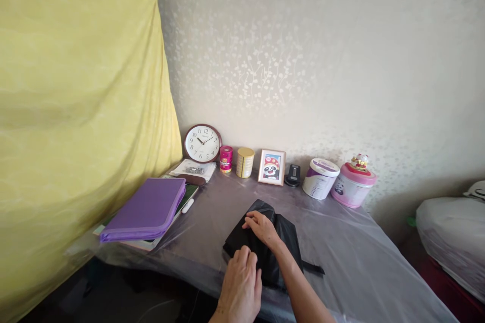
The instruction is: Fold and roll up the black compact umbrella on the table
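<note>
A black, shiny fabric item [290, 234], folded with creases and flaps, lies near the table's front edge; I cannot tell its exact kind. A short black strap [313, 267] sticks out from its right side. My left hand [240, 275] is closed at the item's near left edge, its fingers curled on the fabric and the fingertips hidden. Across the top of the item rests my right hand [261, 227], fingers loosely extended to the left and touching the cloth.
A purple zip folder [147, 207] lies on papers at the left, beside a white marker-like object [187, 206]. Along the wall stand a clock [203, 143], a pink can [226, 159], a yellow-lidded can [245, 162], a panda picture frame [272, 167], a black stapler-like object [293, 175] and two tubs [320, 184].
</note>
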`<state>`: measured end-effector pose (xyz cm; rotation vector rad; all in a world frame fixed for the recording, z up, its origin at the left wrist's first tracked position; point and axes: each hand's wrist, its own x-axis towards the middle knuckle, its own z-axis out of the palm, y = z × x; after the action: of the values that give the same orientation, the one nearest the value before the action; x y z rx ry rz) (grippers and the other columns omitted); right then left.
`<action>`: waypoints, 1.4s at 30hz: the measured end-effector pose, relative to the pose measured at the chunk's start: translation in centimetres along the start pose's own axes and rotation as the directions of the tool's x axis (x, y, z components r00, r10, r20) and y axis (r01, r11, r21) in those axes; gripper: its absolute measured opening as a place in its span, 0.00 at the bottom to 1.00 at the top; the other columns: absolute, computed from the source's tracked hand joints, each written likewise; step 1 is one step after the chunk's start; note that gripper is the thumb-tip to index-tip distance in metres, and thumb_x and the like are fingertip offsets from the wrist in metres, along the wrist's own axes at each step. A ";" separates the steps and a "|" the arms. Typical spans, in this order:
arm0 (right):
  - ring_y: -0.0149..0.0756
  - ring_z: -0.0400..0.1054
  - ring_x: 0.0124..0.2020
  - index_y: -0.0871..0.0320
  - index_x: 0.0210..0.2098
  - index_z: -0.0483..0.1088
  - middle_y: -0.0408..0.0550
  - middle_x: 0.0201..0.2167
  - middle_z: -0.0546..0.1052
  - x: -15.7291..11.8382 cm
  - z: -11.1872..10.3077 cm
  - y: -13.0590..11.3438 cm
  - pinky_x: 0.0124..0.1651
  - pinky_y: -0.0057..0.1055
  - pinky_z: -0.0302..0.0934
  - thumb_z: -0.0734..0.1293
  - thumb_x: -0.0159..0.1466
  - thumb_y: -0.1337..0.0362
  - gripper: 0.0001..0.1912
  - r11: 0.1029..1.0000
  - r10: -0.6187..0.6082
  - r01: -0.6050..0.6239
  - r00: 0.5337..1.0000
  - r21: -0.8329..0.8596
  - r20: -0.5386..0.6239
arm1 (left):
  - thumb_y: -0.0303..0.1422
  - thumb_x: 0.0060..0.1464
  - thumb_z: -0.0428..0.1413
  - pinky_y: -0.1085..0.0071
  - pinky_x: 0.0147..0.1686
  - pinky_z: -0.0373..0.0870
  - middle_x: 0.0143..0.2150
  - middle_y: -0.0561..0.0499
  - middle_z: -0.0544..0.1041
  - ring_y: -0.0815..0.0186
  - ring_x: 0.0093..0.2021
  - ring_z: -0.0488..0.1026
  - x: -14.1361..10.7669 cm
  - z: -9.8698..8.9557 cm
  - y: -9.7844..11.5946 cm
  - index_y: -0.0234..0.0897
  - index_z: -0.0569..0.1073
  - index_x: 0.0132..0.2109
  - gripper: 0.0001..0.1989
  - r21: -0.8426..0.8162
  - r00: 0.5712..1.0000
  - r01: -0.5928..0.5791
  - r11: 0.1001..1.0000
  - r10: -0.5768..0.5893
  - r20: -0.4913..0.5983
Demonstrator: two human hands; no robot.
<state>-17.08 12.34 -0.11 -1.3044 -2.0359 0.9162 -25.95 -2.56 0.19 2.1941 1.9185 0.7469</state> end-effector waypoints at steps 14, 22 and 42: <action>0.32 0.71 0.31 0.55 0.38 0.72 0.41 0.30 0.80 -1.1 -0.5 -1.3 0.36 0.27 0.59 0.58 0.57 0.65 0.14 0.995 -0.047 0.056 0.994 -0.086 0.101 | 0.26 0.55 0.42 0.63 0.42 0.67 0.40 0.50 0.70 0.62 0.41 0.67 1.8 2.0 -0.3 0.38 0.69 0.39 0.12 0.091 0.996 -0.004 0.996 0.012 -0.093; 0.32 0.71 0.32 0.54 0.39 0.72 0.43 0.31 0.79 -2.9 -0.8 -1.1 0.38 0.27 0.62 0.58 0.61 0.63 0.12 0.985 -0.174 0.171 0.975 0.033 0.141 | 0.29 0.53 0.45 0.58 0.53 0.63 0.59 0.40 0.63 0.56 0.58 0.60 1.7 7.0 -1.1 0.32 0.61 0.57 0.23 0.112 0.985 -0.011 0.994 0.030 -0.168; 0.37 0.59 0.55 0.53 0.41 0.73 0.44 0.46 0.75 2.4 -2.4 3.8 0.61 0.41 0.42 0.55 0.65 0.63 0.16 0.827 -0.354 0.326 0.935 -0.458 0.026 | 0.35 0.55 0.47 0.54 0.57 0.54 0.67 0.43 0.45 0.53 0.64 0.46 1.1 6.8 -1.5 0.42 0.40 0.64 0.34 0.071 0.982 0.112 0.991 -0.122 0.148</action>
<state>-14.08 16.26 -1.36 -1.1082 -2.4220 0.2330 -24.21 0.24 -6.01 2.0837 1.9983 0.4928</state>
